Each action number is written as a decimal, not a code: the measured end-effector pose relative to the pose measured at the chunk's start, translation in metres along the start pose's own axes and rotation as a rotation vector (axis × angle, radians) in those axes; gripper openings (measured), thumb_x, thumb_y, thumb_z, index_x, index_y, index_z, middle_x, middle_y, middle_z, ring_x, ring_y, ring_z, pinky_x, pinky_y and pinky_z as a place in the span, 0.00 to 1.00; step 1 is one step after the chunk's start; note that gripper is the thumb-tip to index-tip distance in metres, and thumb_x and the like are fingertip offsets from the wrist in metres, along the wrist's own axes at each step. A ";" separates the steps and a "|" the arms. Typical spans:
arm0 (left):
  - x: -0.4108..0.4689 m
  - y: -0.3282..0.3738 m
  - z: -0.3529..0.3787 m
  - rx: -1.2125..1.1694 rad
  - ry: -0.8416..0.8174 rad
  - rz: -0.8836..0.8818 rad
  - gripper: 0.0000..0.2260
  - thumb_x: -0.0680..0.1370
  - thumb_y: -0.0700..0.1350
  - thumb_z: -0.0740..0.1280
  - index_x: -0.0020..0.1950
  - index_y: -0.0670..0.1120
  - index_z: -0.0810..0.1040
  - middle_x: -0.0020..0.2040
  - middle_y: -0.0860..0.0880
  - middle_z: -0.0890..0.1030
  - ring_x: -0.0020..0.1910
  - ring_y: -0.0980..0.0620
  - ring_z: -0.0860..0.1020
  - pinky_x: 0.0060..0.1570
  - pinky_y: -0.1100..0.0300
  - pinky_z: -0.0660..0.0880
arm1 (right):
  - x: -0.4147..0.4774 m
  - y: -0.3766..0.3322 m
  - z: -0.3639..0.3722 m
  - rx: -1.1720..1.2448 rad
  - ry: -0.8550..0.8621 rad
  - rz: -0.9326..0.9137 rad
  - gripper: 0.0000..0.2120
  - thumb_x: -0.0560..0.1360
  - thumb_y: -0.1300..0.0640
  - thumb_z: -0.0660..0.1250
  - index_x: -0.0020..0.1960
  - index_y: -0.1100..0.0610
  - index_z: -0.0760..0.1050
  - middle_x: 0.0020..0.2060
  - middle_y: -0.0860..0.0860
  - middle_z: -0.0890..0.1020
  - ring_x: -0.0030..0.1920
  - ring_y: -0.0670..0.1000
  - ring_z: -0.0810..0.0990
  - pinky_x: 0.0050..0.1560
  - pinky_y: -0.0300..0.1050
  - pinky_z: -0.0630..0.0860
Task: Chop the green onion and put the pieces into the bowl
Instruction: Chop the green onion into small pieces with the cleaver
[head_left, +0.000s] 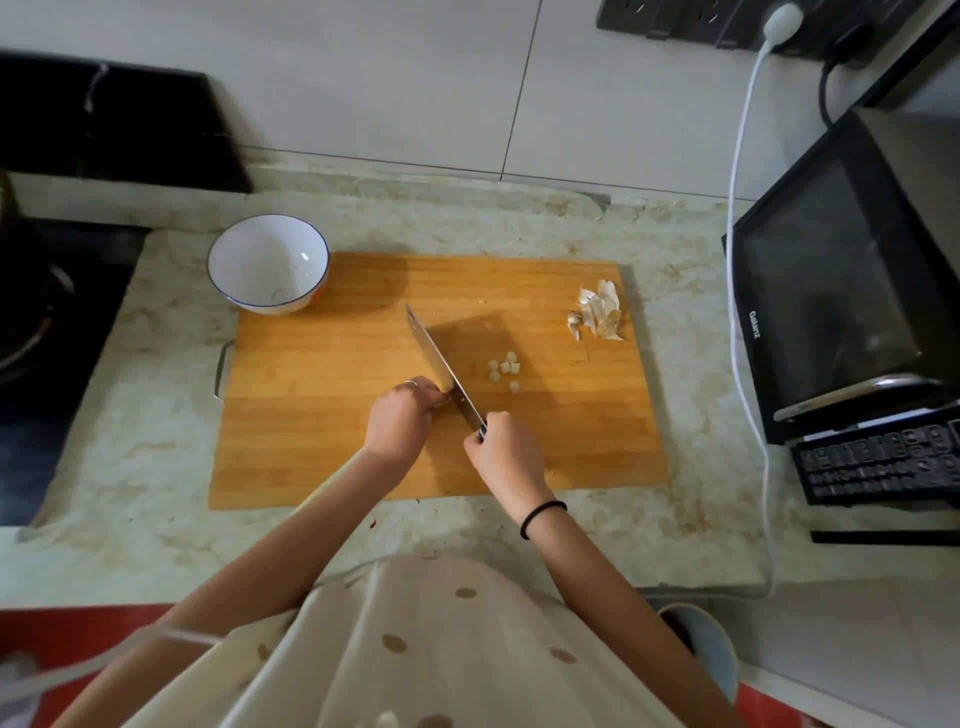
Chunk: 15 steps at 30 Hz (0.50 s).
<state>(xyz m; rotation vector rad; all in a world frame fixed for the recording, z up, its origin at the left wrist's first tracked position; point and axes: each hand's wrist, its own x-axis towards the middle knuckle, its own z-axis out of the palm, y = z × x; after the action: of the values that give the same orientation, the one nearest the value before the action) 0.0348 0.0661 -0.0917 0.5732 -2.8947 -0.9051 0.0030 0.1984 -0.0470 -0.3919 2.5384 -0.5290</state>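
— Hands at the cutting board (332, 457)?
— Right hand (506, 449) wrapped round the knife (440, 358) handle; left hand (402, 415) curled, pinching a barely visible green onion stub (447, 399) against the blade.
— And the cut pieces (504, 369)?
— Clustered on the board just right of the blade, well apart from the white bowl (267, 265) at the far left corner.

Light was soft & dimmish, no hard glare. Knife (439, 361) threw a broad shadow to the right across board (311, 415), so light came from left. Tiny highlight inside bowl (244, 265). Wide-angle bend curved the edges; bottom corners were smeared, stove (52, 291) side nearly black.
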 end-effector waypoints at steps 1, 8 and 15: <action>-0.001 -0.001 0.000 0.000 -0.001 0.000 0.17 0.69 0.29 0.64 0.51 0.45 0.83 0.52 0.48 0.81 0.45 0.45 0.79 0.36 0.59 0.73 | -0.001 0.001 0.000 -0.001 0.004 -0.005 0.16 0.75 0.61 0.60 0.31 0.53 0.60 0.27 0.48 0.67 0.31 0.53 0.69 0.24 0.41 0.59; -0.010 -0.005 -0.001 0.052 -0.038 0.034 0.14 0.76 0.37 0.63 0.56 0.51 0.81 0.57 0.50 0.78 0.50 0.45 0.77 0.37 0.56 0.75 | 0.000 0.005 -0.007 0.005 0.054 0.026 0.16 0.76 0.59 0.60 0.32 0.53 0.61 0.26 0.48 0.67 0.28 0.51 0.68 0.24 0.41 0.59; -0.015 -0.005 -0.005 -0.075 -0.003 -0.025 0.10 0.75 0.38 0.65 0.52 0.48 0.82 0.50 0.49 0.79 0.43 0.46 0.79 0.36 0.55 0.75 | -0.010 0.025 -0.022 0.066 0.133 -0.022 0.16 0.75 0.59 0.61 0.30 0.56 0.61 0.24 0.50 0.67 0.24 0.49 0.65 0.24 0.41 0.57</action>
<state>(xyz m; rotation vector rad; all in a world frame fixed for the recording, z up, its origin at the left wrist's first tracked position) 0.0514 0.0646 -0.0897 0.6030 -2.8482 -1.0141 -0.0049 0.2309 -0.0364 -0.3719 2.6377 -0.6662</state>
